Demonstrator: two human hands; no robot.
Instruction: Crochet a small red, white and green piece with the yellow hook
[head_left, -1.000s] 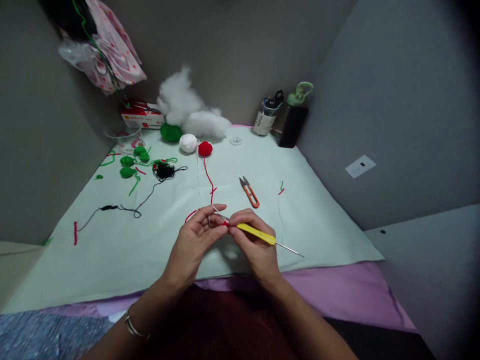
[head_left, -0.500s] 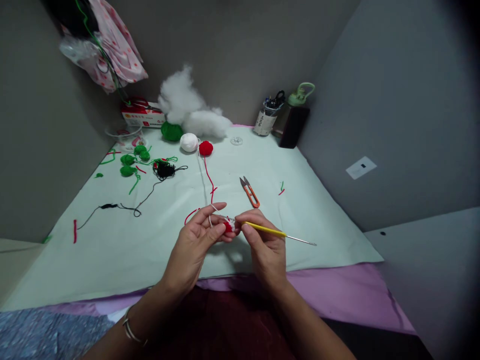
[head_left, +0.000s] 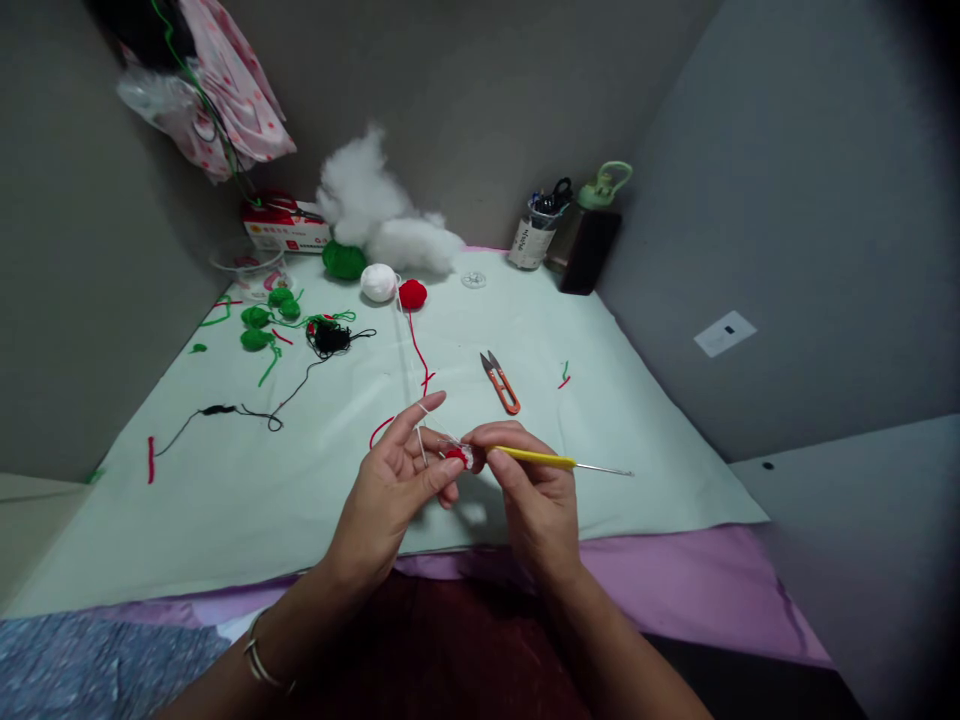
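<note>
Between the thumb and fingers of my left hand [head_left: 394,475] is a small red and white crochet piece [head_left: 459,457]. White yarn [head_left: 420,440] runs over its raised index finger and leads back to the white yarn ball [head_left: 378,283]. My right hand [head_left: 536,490] grips a yellow-handled crochet hook [head_left: 536,458] like a pen. One thin metal end points right, away from the work; the other end is at the crochet piece, its tip too small to make out. Red yarn [head_left: 418,350] trails from the red yarn ball [head_left: 412,294] toward my left hand.
Orange thread snips [head_left: 500,383] lie beyond my right hand. Green yarn balls [head_left: 256,341] and a black yarn tangle [head_left: 330,338] are at left. White stuffing [head_left: 382,210], a red-and-white box [head_left: 285,232], a pen cup [head_left: 532,240] and a bottle [head_left: 598,200] stand along the back wall.
My left index finger has risen slightly and its lower fingers have spread, pulling the white yarn tauter. The crochet piece has tilted, and my right hand with the hook has shifted slightly right.
</note>
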